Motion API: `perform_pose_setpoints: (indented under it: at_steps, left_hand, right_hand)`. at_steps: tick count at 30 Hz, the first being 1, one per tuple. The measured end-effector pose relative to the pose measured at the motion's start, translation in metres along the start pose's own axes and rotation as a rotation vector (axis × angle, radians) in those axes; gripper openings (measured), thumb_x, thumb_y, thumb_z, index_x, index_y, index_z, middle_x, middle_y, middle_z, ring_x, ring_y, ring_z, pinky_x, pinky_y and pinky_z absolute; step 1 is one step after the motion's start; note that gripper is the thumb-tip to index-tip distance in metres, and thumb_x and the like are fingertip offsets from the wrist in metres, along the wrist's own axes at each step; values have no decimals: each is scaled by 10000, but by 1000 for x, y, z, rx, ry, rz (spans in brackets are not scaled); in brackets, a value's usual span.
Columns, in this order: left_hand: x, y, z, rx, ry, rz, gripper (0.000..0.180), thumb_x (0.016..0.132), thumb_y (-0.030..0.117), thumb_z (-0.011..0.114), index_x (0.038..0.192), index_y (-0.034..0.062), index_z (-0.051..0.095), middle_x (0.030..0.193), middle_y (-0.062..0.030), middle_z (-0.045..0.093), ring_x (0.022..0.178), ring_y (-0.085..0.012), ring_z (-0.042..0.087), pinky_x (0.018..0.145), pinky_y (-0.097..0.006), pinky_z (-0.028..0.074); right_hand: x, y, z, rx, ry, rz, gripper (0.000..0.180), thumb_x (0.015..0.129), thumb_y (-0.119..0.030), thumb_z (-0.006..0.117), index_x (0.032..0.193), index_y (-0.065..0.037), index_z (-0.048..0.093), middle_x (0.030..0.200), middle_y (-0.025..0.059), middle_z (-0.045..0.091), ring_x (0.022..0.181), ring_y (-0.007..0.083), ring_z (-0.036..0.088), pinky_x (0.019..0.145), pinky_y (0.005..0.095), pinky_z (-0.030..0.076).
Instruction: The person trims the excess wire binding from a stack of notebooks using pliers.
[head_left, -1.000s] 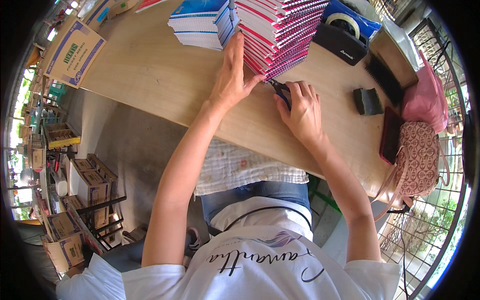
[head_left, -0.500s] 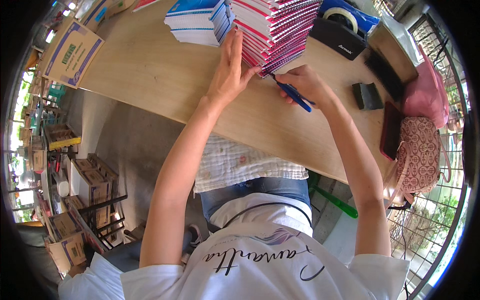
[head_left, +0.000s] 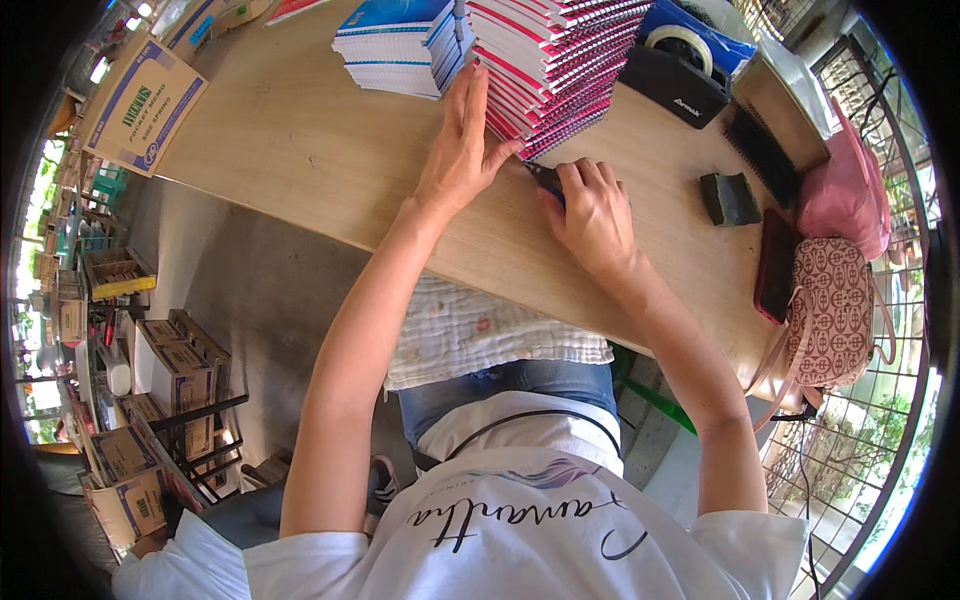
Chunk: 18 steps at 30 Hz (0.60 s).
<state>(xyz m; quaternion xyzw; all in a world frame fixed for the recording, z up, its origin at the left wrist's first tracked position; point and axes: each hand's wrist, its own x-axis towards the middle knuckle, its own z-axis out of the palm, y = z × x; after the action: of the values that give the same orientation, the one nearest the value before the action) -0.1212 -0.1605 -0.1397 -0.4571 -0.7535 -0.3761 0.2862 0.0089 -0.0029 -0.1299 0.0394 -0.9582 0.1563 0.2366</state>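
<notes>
A tall stack of red-and-white spiral notebooks [head_left: 545, 60] stands at the table's far side, coils along its right edge. My left hand [head_left: 460, 150] lies against the stack's near left side, fingers stretched out and thumb at the bottom corner. Just right of that corner, my right hand [head_left: 592, 208] is closed, back upward, over a pair of pliers [head_left: 546, 180]. Only their dark front part shows; the blue handles are hidden under the palm. The jaws point at the lowest coils, but whether they touch the wire cannot be made out.
Blue-covered notebooks [head_left: 390, 50] are stacked left of the red ones. Rightward are a black tape dispenser [head_left: 680, 85], a dark block [head_left: 730, 199], a phone [head_left: 775, 265], a pink pouch [head_left: 848, 195] and a patterned bag [head_left: 832, 310]. A carton [head_left: 145, 105] sits at the table's left end.
My right hand has turned palm down and lowered over the pliers, covering the blue handles that showed before. My left hand stays against the stack.
</notes>
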Motion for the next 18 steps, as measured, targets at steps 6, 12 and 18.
perform_pose_setpoints:
  at_steps: [6, 12, 18]
  left_hand:
    - [1, 0, -2, 12, 12, 10, 1018, 785, 220, 768, 1512, 64, 73, 1465, -299, 228, 1338, -491, 311, 1028, -502, 447]
    - [0, 1, -1, -3, 5, -24, 1031, 770, 240, 776, 1512, 69, 82, 1466, -289, 236, 1335, -488, 320, 1012, -507, 458]
    - [0, 0, -1, -12, 18, -9, 1035, 766, 251, 775, 1517, 85, 82, 1469, -283, 234, 1333, -485, 325, 1016, -501, 461]
  right_hand:
    - [39, 17, -21, 260, -386, 186, 226, 838, -187, 670, 881, 32, 637, 809, 215, 658, 748, 390, 640, 691, 429, 506]
    - [5, 11, -9, 141, -36, 51, 256, 782, -199, 725, 891, -6, 597, 861, 156, 623, 835, 352, 615, 705, 469, 483]
    - [-2, 5, -1, 51, 24, -11, 280, 779, -191, 726, 961, -29, 587, 916, 113, 603, 878, 309, 589, 700, 459, 474]
